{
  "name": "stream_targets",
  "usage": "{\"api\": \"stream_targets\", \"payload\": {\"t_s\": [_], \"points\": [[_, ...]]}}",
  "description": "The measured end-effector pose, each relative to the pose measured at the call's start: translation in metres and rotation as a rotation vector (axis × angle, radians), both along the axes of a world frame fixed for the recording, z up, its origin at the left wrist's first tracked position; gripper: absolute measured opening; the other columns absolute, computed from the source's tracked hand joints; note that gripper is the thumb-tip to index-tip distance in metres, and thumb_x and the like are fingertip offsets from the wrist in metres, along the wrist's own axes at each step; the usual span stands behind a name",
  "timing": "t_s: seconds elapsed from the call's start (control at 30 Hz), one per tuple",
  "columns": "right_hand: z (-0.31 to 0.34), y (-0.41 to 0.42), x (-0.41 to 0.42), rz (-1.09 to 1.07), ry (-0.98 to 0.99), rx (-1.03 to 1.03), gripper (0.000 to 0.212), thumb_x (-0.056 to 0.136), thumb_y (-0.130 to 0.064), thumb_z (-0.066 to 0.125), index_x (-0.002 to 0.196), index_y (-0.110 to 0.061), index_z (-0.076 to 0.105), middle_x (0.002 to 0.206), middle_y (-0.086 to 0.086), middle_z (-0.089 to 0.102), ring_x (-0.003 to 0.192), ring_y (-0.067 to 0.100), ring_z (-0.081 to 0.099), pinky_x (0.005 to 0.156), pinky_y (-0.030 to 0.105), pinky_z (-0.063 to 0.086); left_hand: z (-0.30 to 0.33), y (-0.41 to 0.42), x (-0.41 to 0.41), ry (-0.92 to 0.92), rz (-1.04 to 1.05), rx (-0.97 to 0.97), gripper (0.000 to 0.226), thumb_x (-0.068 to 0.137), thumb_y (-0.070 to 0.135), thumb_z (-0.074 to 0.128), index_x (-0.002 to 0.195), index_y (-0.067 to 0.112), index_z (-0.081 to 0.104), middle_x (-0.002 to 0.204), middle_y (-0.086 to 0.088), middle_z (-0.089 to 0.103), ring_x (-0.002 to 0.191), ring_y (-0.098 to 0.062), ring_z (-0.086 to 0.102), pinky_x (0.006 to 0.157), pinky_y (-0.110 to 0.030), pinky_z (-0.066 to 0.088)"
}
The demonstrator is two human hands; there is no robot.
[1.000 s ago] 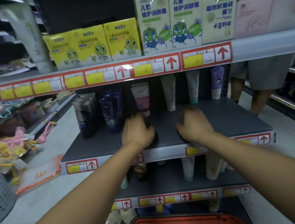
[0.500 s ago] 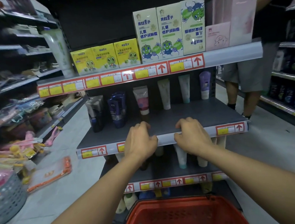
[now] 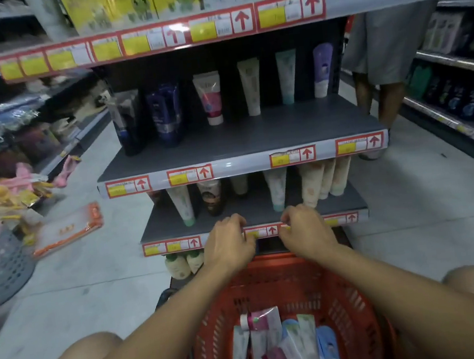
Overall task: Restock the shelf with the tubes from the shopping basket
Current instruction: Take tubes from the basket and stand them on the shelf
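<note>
A red shopping basket point(image 3: 350, 299) sits low in front of me, between my knees. Several tubes point(image 3: 281, 348), white, pink and blue, lie in a heap inside it. My left hand point(image 3: 228, 245) and my right hand point(image 3: 306, 232) hover side by side above the basket's far rim, level with the front edge of the lower shelf point(image 3: 248, 212). Their fingers are loosely curled and hold nothing. The middle shelf point(image 3: 254, 139) has a row of upright tubes at its back, among them a pink one point(image 3: 209, 98), and a bare front half.
A person in grey shorts point(image 3: 377, 45) stands behind the shelf's right corner. On the floor to the left are a grey plastic basket point(image 3: 0, 265) and an orange-edged packet point(image 3: 67, 228). Stocked aisle shelves point(image 3: 455, 80) run along the right.
Both hands have dropped from the middle shelf's front edge to the lower shelf's edge. My view has tilted down, so the basket's tubes and my knees now show.
</note>
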State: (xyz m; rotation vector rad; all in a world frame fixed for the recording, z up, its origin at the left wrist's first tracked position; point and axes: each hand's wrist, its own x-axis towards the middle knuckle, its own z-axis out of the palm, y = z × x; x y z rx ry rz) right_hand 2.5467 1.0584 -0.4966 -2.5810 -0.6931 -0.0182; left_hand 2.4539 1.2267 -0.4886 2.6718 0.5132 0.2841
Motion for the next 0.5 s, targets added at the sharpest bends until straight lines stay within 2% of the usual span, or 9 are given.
{"api": "stream_targets", "payload": {"t_s": [0.1,0.23,0.43,0.5], "points": [[-0.038,-0.006,0.0,0.007,0.09,-0.05,0.017,0.084,-0.029,0.062,0.091,-0.015,0.068,0.095,0.007,0.065,0.093,0.026,0.063,0.075,0.035,0.054,-0.033,-0.003,-0.003,0.059,0.008,-0.044,0.029,0.086,0.032,0.063,0.113,0.022,0.065,0.111,-0.004,0.071,0.107,-0.028,0.065,0.083,-0.036,0.053],[-0.09,-0.016,0.004,-0.014,0.218,-0.127,0.02,0.082,-0.028,0.061,0.094,-0.014,0.07,0.099,0.009,0.069,0.093,0.029,0.067,0.079,0.038,0.057,-0.081,-0.003,-0.004,0.151,0.036,-0.107,0.031,0.086,0.031,0.066,0.116,0.023,0.066,0.114,-0.004,0.072,0.107,-0.028,0.068,0.083,-0.034,0.053],[-0.172,-0.032,0.006,-0.038,0.413,-0.233,0.021,0.082,-0.027,0.06,0.082,-0.01,0.074,0.086,0.008,0.075,0.08,0.027,0.071,0.076,0.039,0.06,-0.156,-0.003,-0.009,0.326,0.07,-0.228,0.031,0.085,0.029,0.068,0.115,0.023,0.068,0.108,-0.002,0.074,0.106,-0.027,0.068,0.084,-0.034,0.053],[-0.202,-0.037,0.003,-0.024,0.475,-0.262,0.022,0.085,-0.028,0.058,0.089,-0.013,0.074,0.09,0.007,0.075,0.085,0.028,0.072,0.08,0.04,0.059,-0.182,-0.006,-0.012,0.396,0.087,-0.272,0.031,0.084,0.029,0.067,0.114,0.024,0.068,0.107,-0.003,0.075,0.105,-0.029,0.069,0.082,-0.034,0.054]]}}
